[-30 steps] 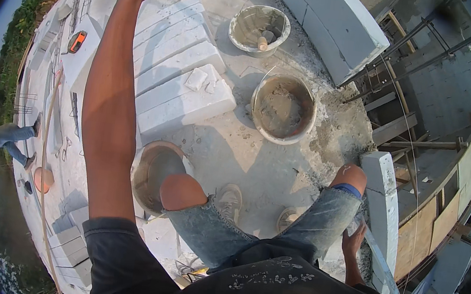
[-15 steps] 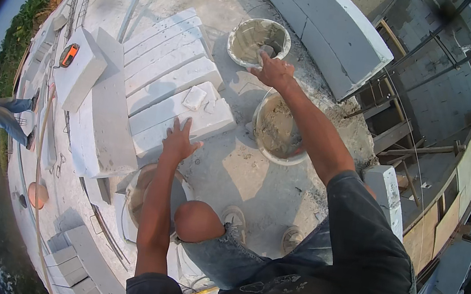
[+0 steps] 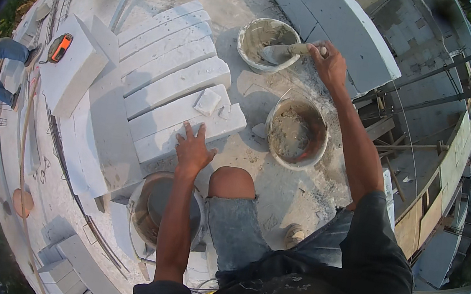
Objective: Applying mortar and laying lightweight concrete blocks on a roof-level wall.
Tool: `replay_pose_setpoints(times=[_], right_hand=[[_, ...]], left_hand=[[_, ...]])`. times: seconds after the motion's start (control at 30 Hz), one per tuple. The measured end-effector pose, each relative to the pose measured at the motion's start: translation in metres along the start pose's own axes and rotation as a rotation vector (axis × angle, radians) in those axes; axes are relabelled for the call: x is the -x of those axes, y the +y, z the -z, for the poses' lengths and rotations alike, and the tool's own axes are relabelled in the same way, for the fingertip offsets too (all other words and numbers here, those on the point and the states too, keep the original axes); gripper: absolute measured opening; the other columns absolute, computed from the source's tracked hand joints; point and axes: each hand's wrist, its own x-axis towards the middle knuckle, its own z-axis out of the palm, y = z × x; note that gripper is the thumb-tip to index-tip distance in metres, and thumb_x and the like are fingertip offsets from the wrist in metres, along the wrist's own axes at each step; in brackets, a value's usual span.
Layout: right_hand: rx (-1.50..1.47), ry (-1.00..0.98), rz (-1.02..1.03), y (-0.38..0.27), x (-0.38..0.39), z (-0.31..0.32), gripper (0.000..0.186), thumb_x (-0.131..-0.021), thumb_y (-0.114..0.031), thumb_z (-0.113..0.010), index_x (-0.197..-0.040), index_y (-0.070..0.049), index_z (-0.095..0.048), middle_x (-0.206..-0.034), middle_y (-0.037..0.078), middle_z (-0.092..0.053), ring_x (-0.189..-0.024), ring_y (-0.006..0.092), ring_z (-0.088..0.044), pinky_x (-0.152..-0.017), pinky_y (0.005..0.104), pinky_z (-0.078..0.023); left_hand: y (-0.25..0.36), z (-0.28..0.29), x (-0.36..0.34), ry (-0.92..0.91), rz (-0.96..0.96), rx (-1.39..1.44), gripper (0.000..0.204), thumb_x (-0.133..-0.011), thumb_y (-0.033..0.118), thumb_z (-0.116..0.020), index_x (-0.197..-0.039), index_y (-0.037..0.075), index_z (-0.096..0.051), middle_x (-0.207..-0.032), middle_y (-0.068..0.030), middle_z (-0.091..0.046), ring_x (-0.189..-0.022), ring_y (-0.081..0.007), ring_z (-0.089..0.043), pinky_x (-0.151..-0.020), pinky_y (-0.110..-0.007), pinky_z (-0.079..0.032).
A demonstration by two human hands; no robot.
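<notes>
My right hand [image 3: 331, 64] grips the pale handle of a trowel [image 3: 277, 52]. Its blade dips into the far mortar bucket [image 3: 240, 46], which has mortar caked along its inside. With fingers spread, my left hand [image 3: 193, 150] rests on the nearest of several white blocks [image 3: 159, 140] laid side by side. A small broken piece of block [image 3: 208, 102] lies on top of that block, ahead of my fingers. Between my hands stands a second bucket [image 3: 268, 151] with greyish residue inside. Under my left forearm is a third bucket [image 3: 135, 208], partly hidden by the arm.
A low block wall [image 3: 346, 28] runs at the far right, and beyond it lies a drop with beams and formwork [image 3: 443, 174]. An orange and black tape measure [image 3: 60, 48] lies on a large block at left. Another person's legs [image 3: 2, 66] show at the left edge.
My right hand, empty-looking near the far bucket before, now holds the trowel by its handle to the right of that bucket. My left hand stays on the block; my view has shifted.
</notes>
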Motion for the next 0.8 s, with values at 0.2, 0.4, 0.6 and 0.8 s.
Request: replay_pose_setpoints(times=[0.2, 0.4, 0.6, 0.8], right_hand=[[0.096, -0.149, 0.114, -0.035, 0.042, 0.133, 0.037, -0.088, -0.04, -0.064, -0.108, -0.009, -0.066, -0.073, 0.01, -0.067, -0.058, 0.0192, -0.059, -0.059, 0.0354, -0.048], [0.166, -0.214, 0.206, 0.018, 0.132, 0.117, 0.033, -0.088, -0.031, -0.062, -0.111, -0.007, -0.063, -0.085, 0.016, -0.067, -0.064, 0.0274, -0.064, -0.06, 0.0401, -0.049], [0.386, -0.591, -0.334, 0.027, 0.171, 0.07, 0.036, -0.084, -0.029, -0.06, -0.111, -0.007, -0.051, -0.089, 0.021, -0.066, -0.09, 0.0409, -0.064, -0.078, 0.0523, -0.046], [0.522, -0.778, -0.402, 0.109, 0.229, 0.012, 0.048, -0.086, -0.032, -0.06, -0.123, -0.004, -0.048, -0.102, 0.021, -0.066, -0.096, 0.0394, -0.064, -0.085, 0.0535, -0.045]], left_hand=[[-0.027, 0.019, -0.016, 0.072, -0.145, 0.052, 0.073, -0.081, 0.045, -0.068, -0.141, 0.014, -0.041, -0.139, -0.0238, -0.045, -0.117, -0.0436, -0.053, -0.094, -0.049, -0.047], [0.096, 0.094, -0.027, 0.09, -0.256, 0.446, 0.047, -0.092, 0.04, -0.054, -0.126, 0.007, -0.056, -0.107, -0.0172, -0.068, -0.101, -0.036, -0.064, -0.088, -0.043, -0.048], [0.168, 0.001, -0.137, 0.213, -0.343, 0.617, 0.043, -0.095, 0.039, -0.049, -0.119, 0.004, -0.059, -0.107, -0.0228, -0.066, -0.094, -0.0376, -0.065, -0.084, -0.043, -0.049], [0.186, -0.051, -0.142, -0.362, 0.038, 0.904, 0.05, -0.099, 0.044, -0.042, -0.115, 0.001, -0.06, -0.094, -0.0135, -0.065, -0.082, -0.0217, -0.063, -0.069, -0.036, -0.052]])
